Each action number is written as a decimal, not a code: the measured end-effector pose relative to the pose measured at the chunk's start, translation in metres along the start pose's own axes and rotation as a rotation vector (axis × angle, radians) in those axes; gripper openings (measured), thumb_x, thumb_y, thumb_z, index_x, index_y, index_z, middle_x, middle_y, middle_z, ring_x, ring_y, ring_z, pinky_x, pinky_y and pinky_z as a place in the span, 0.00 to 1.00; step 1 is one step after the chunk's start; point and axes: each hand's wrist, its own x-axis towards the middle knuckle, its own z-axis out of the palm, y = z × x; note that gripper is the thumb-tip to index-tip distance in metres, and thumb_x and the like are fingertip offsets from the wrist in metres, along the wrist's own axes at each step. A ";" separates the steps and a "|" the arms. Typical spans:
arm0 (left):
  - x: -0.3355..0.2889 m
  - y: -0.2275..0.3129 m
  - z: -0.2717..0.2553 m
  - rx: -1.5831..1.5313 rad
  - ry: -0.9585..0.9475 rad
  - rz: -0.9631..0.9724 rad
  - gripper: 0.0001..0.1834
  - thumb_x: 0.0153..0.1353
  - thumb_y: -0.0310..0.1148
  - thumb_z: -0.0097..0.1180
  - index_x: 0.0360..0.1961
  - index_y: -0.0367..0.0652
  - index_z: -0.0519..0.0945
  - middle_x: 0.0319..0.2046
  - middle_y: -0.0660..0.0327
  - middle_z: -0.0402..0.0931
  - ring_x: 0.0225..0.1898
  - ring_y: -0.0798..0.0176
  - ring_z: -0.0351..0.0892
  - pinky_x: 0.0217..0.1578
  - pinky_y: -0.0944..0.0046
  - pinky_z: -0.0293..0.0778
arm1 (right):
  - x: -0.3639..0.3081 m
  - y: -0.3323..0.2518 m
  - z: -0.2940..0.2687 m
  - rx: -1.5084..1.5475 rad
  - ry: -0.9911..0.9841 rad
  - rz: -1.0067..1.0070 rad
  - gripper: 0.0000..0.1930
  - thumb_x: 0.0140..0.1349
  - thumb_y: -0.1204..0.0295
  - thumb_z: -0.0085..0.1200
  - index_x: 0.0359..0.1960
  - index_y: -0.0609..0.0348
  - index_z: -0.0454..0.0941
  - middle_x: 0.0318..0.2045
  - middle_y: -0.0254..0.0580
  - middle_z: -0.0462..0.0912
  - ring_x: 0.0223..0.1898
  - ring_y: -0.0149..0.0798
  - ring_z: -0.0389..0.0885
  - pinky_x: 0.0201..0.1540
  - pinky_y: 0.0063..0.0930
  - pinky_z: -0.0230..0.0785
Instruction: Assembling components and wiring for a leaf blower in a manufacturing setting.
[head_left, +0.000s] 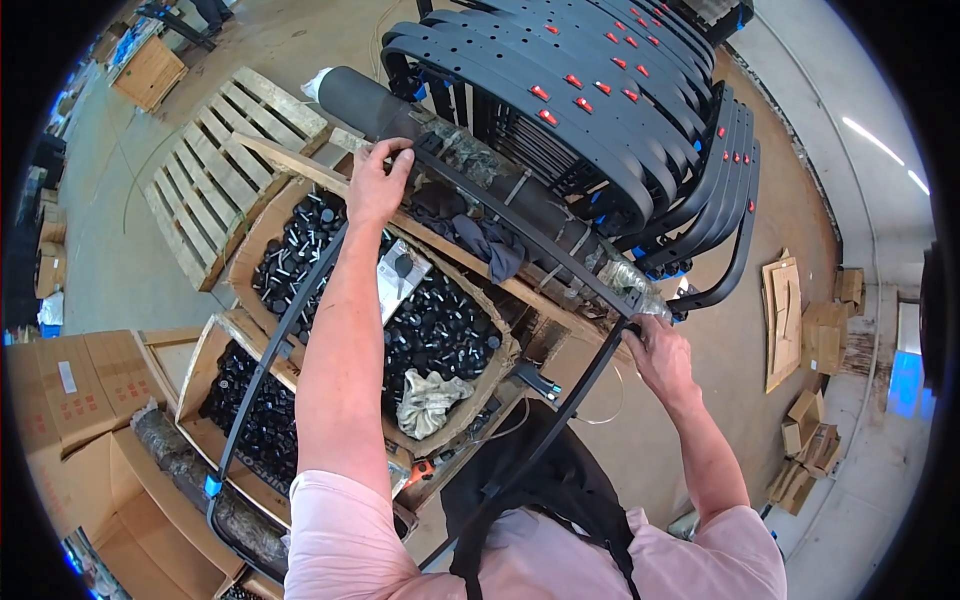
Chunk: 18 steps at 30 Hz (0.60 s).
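A black metal tube frame (530, 235) spans the middle of the head view. Its crossbar slants from upper left to lower right, and two long side bars come back toward me. My left hand (378, 185) is closed at the far left end of the crossbar. At the opposite corner, my right hand (660, 352) pinches the frame between thumb and fingers. Under the frame stand a wooden bin of black-headed bolts (440, 320) and a bin of small black parts (240, 400). A pale crumpled glove or rag (430, 402) lies on the bolts.
Beyond the frame stand many curved black metal frames with red clips (570, 100). A plastic-wrapped dark roll (480, 160) and dark cloth (480, 235) lie behind the crossbar. A wooden pallet (225, 160) is at far left. Cardboard boxes (90, 390) stand left, others (825, 335) right.
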 end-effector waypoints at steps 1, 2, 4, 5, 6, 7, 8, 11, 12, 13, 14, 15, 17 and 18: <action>0.001 -0.004 -0.003 0.001 0.006 -0.004 0.14 0.72 0.46 0.58 0.55 0.64 0.85 0.52 0.64 0.78 0.50 0.58 0.83 0.56 0.56 0.75 | 0.002 -0.004 -0.001 -0.001 -0.002 -0.008 0.17 0.66 0.64 0.64 0.53 0.59 0.81 0.41 0.49 0.86 0.40 0.52 0.88 0.44 0.43 0.80; 0.003 -0.009 -0.006 -0.017 -0.011 0.022 0.14 0.71 0.46 0.58 0.56 0.64 0.85 0.52 0.63 0.78 0.50 0.58 0.83 0.56 0.56 0.75 | 0.005 -0.008 -0.001 -0.004 -0.014 0.020 0.18 0.67 0.61 0.62 0.52 0.58 0.81 0.39 0.50 0.88 0.40 0.52 0.88 0.43 0.44 0.80; 0.003 -0.013 -0.007 -0.040 -0.028 0.046 0.15 0.71 0.46 0.59 0.56 0.64 0.85 0.53 0.63 0.78 0.50 0.58 0.83 0.56 0.56 0.75 | 0.009 -0.013 -0.002 -0.012 -0.027 0.048 0.18 0.69 0.58 0.61 0.52 0.57 0.81 0.37 0.50 0.89 0.39 0.53 0.89 0.42 0.45 0.80; 0.003 -0.013 -0.005 -0.125 -0.026 0.011 0.15 0.71 0.45 0.58 0.57 0.64 0.84 0.52 0.62 0.78 0.51 0.57 0.83 0.56 0.56 0.75 | 0.011 -0.014 -0.002 -0.035 -0.028 0.065 0.17 0.70 0.57 0.60 0.51 0.56 0.81 0.35 0.50 0.89 0.38 0.53 0.89 0.42 0.46 0.80; 0.002 -0.013 -0.004 -0.209 -0.024 -0.025 0.15 0.71 0.44 0.58 0.57 0.65 0.84 0.52 0.62 0.78 0.52 0.56 0.83 0.56 0.56 0.76 | 0.012 -0.015 -0.002 -0.057 -0.028 0.083 0.17 0.71 0.57 0.59 0.50 0.56 0.81 0.34 0.49 0.89 0.36 0.54 0.89 0.42 0.47 0.80; 0.005 -0.018 -0.007 -0.208 -0.016 -0.027 0.15 0.71 0.44 0.58 0.57 0.65 0.84 0.52 0.62 0.78 0.52 0.56 0.83 0.56 0.56 0.76 | 0.013 -0.015 0.000 -0.058 -0.028 0.075 0.17 0.71 0.57 0.59 0.50 0.56 0.81 0.34 0.49 0.89 0.36 0.54 0.89 0.42 0.47 0.80; 0.007 -0.023 -0.009 -0.154 -0.018 -0.012 0.16 0.72 0.43 0.57 0.58 0.66 0.83 0.52 0.61 0.79 0.52 0.55 0.83 0.56 0.56 0.76 | 0.015 -0.014 0.003 -0.051 -0.057 0.084 0.17 0.71 0.57 0.58 0.51 0.56 0.80 0.33 0.51 0.89 0.36 0.55 0.89 0.42 0.48 0.80; 0.003 -0.012 -0.003 -0.059 -0.008 -0.006 0.16 0.72 0.41 0.56 0.59 0.66 0.83 0.53 0.59 0.81 0.53 0.54 0.83 0.57 0.55 0.75 | 0.014 -0.011 0.001 -0.054 -0.081 0.085 0.18 0.72 0.57 0.57 0.52 0.58 0.76 0.31 0.54 0.88 0.36 0.58 0.88 0.42 0.50 0.80; 0.000 -0.001 0.000 -0.008 0.006 -0.012 0.16 0.72 0.41 0.56 0.59 0.66 0.83 0.53 0.58 0.83 0.53 0.54 0.83 0.57 0.55 0.75 | 0.013 -0.009 -0.003 -0.053 -0.077 0.071 0.20 0.72 0.57 0.57 0.53 0.59 0.74 0.29 0.56 0.87 0.36 0.60 0.88 0.42 0.51 0.79; -0.001 -0.005 -0.004 -0.005 0.013 -0.017 0.16 0.72 0.41 0.56 0.59 0.66 0.83 0.53 0.58 0.83 0.53 0.54 0.83 0.57 0.55 0.75 | 0.013 -0.014 -0.007 -0.053 -0.079 0.062 0.20 0.72 0.57 0.57 0.53 0.59 0.74 0.29 0.56 0.87 0.36 0.60 0.88 0.42 0.51 0.79; 0.000 -0.008 -0.008 -0.010 -0.002 0.007 0.15 0.73 0.42 0.55 0.58 0.65 0.83 0.53 0.57 0.83 0.54 0.54 0.83 0.58 0.54 0.75 | 0.013 -0.021 -0.012 -0.073 -0.167 0.078 0.21 0.72 0.56 0.57 0.54 0.60 0.72 0.28 0.57 0.86 0.36 0.61 0.88 0.42 0.52 0.79; 0.000 -0.013 -0.012 -0.015 -0.019 0.032 0.15 0.73 0.43 0.55 0.58 0.64 0.83 0.54 0.57 0.83 0.54 0.53 0.83 0.58 0.54 0.75 | 0.013 -0.025 -0.014 -0.094 -0.255 0.095 0.23 0.71 0.55 0.57 0.55 0.62 0.71 0.27 0.58 0.85 0.36 0.62 0.88 0.42 0.53 0.79; 0.001 -0.014 -0.011 -0.095 -0.014 0.040 0.15 0.73 0.43 0.55 0.58 0.63 0.83 0.55 0.57 0.82 0.54 0.53 0.83 0.58 0.53 0.75 | 0.013 -0.017 -0.015 -0.108 -0.255 0.076 0.24 0.70 0.54 0.58 0.54 0.63 0.71 0.27 0.59 0.85 0.36 0.62 0.88 0.42 0.53 0.79; 0.001 -0.015 -0.010 -0.168 -0.009 0.049 0.15 0.73 0.44 0.56 0.58 0.62 0.83 0.56 0.58 0.81 0.55 0.53 0.83 0.58 0.53 0.75 | 0.013 -0.012 -0.014 -0.115 -0.257 0.055 0.25 0.69 0.53 0.59 0.53 0.64 0.72 0.26 0.59 0.85 0.36 0.63 0.87 0.43 0.54 0.79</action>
